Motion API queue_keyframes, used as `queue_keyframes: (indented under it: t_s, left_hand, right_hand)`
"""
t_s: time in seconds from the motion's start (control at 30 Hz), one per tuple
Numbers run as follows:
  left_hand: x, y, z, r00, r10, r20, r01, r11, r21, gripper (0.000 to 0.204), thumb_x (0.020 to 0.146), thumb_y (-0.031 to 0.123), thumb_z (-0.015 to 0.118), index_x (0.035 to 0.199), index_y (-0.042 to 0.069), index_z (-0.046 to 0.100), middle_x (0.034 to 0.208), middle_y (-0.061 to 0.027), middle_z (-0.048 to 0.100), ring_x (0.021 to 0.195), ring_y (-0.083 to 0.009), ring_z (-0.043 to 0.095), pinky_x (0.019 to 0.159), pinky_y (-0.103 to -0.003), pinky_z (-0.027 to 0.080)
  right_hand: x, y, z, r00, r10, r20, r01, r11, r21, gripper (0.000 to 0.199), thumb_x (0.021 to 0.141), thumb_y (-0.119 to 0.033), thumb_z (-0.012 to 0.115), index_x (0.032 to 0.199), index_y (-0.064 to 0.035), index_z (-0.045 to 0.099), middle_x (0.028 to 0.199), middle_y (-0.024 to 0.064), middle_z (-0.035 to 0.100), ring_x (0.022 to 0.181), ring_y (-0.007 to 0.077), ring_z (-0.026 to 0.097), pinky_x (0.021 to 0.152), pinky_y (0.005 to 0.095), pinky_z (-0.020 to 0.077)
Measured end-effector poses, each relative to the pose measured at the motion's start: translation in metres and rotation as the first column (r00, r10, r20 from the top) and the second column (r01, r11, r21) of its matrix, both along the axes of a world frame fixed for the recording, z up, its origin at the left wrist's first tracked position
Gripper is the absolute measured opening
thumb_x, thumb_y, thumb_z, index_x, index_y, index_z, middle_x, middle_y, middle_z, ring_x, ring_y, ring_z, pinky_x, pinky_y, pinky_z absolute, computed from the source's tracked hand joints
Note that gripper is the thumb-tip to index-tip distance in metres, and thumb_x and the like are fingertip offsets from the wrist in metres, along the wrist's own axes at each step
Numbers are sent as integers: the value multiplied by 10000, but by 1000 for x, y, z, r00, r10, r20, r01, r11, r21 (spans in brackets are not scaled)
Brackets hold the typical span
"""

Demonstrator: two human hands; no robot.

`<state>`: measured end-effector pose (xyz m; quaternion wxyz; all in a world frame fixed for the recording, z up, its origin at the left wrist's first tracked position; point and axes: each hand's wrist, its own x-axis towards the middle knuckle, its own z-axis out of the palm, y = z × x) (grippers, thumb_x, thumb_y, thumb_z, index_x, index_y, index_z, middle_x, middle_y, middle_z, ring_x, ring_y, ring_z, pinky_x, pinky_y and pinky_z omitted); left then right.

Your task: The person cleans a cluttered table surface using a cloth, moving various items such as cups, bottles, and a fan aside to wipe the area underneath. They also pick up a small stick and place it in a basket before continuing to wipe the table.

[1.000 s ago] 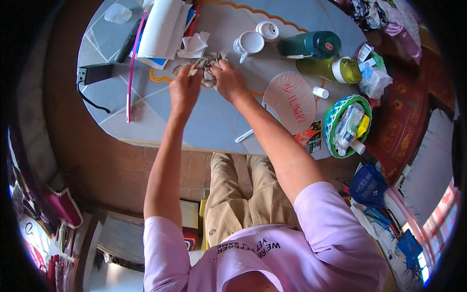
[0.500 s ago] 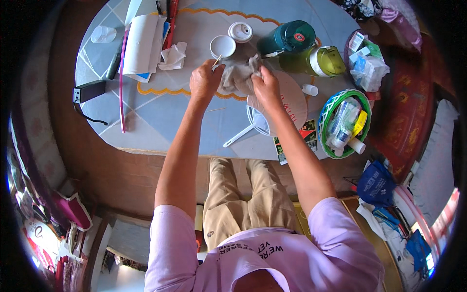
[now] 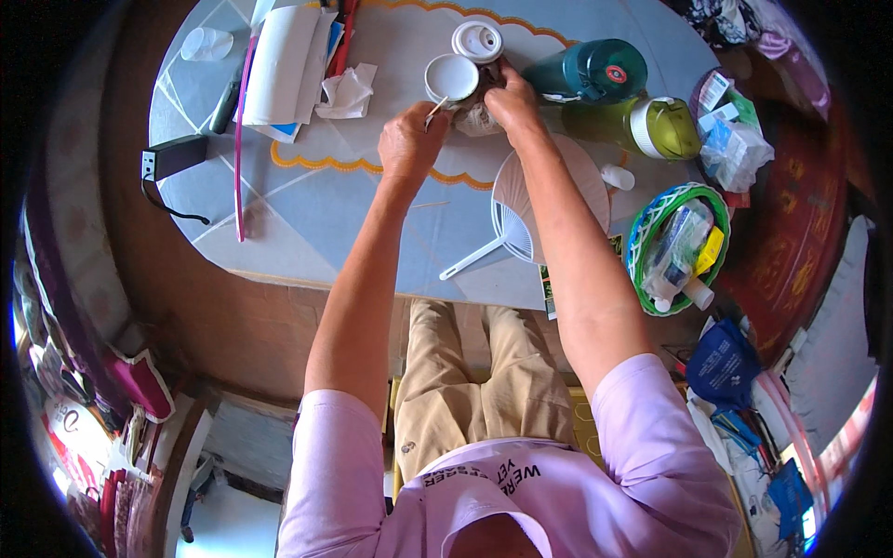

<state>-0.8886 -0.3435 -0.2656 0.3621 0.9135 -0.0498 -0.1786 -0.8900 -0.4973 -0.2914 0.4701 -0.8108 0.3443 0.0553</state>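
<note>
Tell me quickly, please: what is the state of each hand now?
Left hand: curled beside the round white mug; whether it grips this mug cannot be told.
Right hand: closed, holding the crumpled greyish-brown cloth.

Crumpled grey-brown cloth (image 3: 475,121), seemingly touching upright white cup (image 3: 452,77); thin pale stick (image 3: 437,108) slanted alongside.

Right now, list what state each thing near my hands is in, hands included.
Left hand: closed on a thin stick
Right hand: closed on the cloth, which is bunched
White cup: uncovered
Round white piece: beside the cup; whether it covers anything is unclear
Teal bottle: capped
Green bottle: capped
Small white bottle: seemingly on its side
Fan: lying flat, partly hidden
White paper scrap: crumpled
</note>
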Motion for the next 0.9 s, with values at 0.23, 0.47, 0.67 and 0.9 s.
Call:
queue_keyframes:
  t_s: [0.23,0.47,0.67,0.9]
  left_hand:
    - [13,23,-13,965,35,262,-39,999,11,192,736,267,590,823,97,612,677,-128,583,620,-291,569,569,-368,438]
    - [49,63,-19,950,127,284,-146,988,46,195,734,291,577,825,121,608,709,-132,593,683,-325,570,595,-401,435]
    - [65,59,-10,949,208,236,-220,975,28,228,756,296,566,877,108,610,705,-132,609,662,-281,593,633,-367,456]
    - [5,70,-4,918,339,206,-325,940,-100,143,745,172,602,807,46,578,662,-143,587,600,-214,583,551,-294,441]
  right_hand:
    - [21,22,11,984,177,12,-176,980,-90,486,621,-120,479,1107,-137,500,1045,164,551,1001,344,493,865,383,380]
    - [64,65,9,950,308,47,-301,947,-113,463,652,-125,488,1111,-185,506,1083,129,537,1022,325,484,856,371,394]
    - [75,55,-9,918,322,231,-314,947,-70,393,665,-120,497,1053,-149,551,971,163,579,929,315,537,796,371,430]
    - [65,12,16,795,198,573,-9,949,-315,295,698,-23,462,977,-45,555,891,175,570,811,314,554,706,376,439]
